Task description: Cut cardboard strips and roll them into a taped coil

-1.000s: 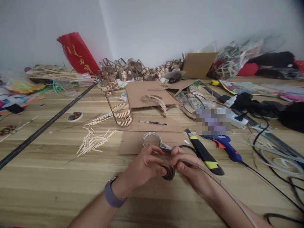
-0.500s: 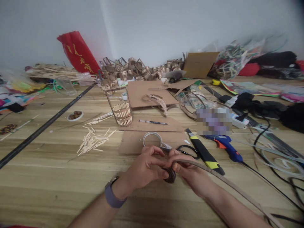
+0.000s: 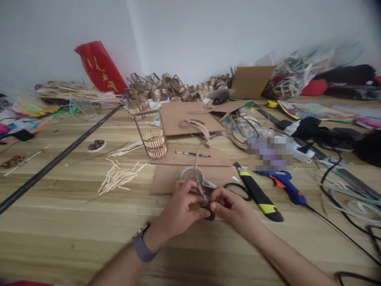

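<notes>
My left hand, with a watch on its wrist, is closed around a small dark round piece that looks like a rolled-up coil. A thin brown strip rises from beside it and points away from me, past a pen. Fingers and thumb of my right hand pinch together at the strip's lower end, against the round piece. Just beyond my hands are a tape roll and black-handled scissors, the latter partly hidden.
Short sticks lie loose at left, near a bowl of brown balls. A small slatted basket stands beside cardboard. At right lie a black-and-yellow utility knife and a blue glue gun with its cord.
The strip trailed right over my right forearm; now it points away from me. My right hand has shifted slightly and still pinches near the round piece.
</notes>
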A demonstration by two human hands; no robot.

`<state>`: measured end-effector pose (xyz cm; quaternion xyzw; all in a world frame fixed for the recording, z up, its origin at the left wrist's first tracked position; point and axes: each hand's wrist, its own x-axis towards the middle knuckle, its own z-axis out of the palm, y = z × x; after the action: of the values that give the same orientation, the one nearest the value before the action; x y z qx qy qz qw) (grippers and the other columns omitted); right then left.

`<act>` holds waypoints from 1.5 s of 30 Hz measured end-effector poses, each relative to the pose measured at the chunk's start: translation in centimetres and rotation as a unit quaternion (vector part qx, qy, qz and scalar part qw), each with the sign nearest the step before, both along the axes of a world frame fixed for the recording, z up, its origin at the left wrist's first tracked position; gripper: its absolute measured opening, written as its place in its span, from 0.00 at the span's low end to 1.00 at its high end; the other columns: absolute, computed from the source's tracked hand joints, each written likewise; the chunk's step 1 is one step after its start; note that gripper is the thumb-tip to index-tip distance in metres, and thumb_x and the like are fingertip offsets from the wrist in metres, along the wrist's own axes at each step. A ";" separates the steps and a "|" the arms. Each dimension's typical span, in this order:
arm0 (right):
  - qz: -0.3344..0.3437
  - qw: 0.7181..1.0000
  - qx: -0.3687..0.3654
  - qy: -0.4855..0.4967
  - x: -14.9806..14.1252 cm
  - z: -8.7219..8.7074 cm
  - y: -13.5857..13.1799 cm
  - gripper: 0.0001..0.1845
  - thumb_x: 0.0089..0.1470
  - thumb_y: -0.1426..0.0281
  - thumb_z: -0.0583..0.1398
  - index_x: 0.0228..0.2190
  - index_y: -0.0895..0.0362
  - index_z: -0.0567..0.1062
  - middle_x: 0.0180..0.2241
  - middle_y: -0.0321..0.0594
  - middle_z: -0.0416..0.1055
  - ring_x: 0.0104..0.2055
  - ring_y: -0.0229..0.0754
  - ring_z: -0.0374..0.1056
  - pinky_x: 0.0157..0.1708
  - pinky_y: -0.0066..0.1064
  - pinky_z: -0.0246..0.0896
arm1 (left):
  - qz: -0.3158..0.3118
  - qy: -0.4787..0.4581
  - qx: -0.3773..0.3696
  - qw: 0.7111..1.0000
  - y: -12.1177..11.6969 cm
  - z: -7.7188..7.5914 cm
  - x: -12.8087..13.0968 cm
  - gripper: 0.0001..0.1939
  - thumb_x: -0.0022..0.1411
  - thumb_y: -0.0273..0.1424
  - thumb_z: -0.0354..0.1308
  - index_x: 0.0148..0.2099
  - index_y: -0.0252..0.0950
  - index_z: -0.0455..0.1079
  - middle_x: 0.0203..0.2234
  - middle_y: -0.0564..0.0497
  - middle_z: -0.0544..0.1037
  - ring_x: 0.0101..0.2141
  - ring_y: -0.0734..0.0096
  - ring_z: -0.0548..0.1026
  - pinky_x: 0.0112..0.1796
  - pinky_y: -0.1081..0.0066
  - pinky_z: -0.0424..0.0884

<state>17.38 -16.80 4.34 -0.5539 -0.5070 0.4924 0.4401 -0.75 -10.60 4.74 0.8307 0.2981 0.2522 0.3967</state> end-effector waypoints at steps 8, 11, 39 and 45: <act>-0.014 0.994 0.059 -0.088 0.3 0.3 -0.2 0.14 0.49 0.55 0.65 0.28 0.54 0.76 0.24 0.37 0.71 0.25 0.40 0.66 0.25 0.31 0.60 | 0.094 -0.024 0.023 0.995 -0.4 0.0 0.5 0.06 0.54 0.30 0.69 0.36 0.38 0.78 0.43 0.45 0.70 0.49 0.55 0.67 0.52 0.57 0.64; -0.047 0.998 0.036 -0.030 0.2 0.4 -0.2 0.19 0.47 0.50 0.65 0.26 0.54 0.74 0.21 0.36 0.72 0.24 0.40 0.68 0.26 0.31 0.62 | 0.093 -0.059 -0.023 0.994 -0.4 -0.3 0.4 0.09 0.57 0.34 0.67 0.41 0.38 0.78 0.46 0.44 0.69 0.50 0.55 0.68 0.53 0.57 0.64; -0.027 0.918 0.247 -0.308 1.3 -0.3 -0.8 0.12 0.59 0.63 0.58 0.31 0.52 0.80 0.34 0.43 0.79 0.36 0.46 0.75 0.33 0.32 0.70 | 0.115 0.004 0.212 0.970 -1.3 -0.4 0.5 0.07 0.61 0.25 0.60 0.43 0.36 0.74 0.46 0.44 0.71 0.49 0.54 0.66 0.50 0.52 0.68; -0.056 0.919 0.249 -0.301 1.5 -0.4 -0.6 0.15 0.60 0.62 0.59 0.25 0.53 0.80 0.29 0.40 0.80 0.31 0.43 0.76 0.29 0.29 0.71 | 0.085 -0.075 0.173 0.978 -0.8 -0.1 0.1 0.05 0.64 0.28 0.60 0.42 0.38 0.76 0.48 0.44 0.71 0.48 0.58 0.68 0.47 0.58 0.70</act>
<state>18.91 -17.37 3.96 -0.5758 -0.6899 0.1345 0.4176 -0.66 -11.41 4.60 0.8373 0.2885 0.3944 0.2452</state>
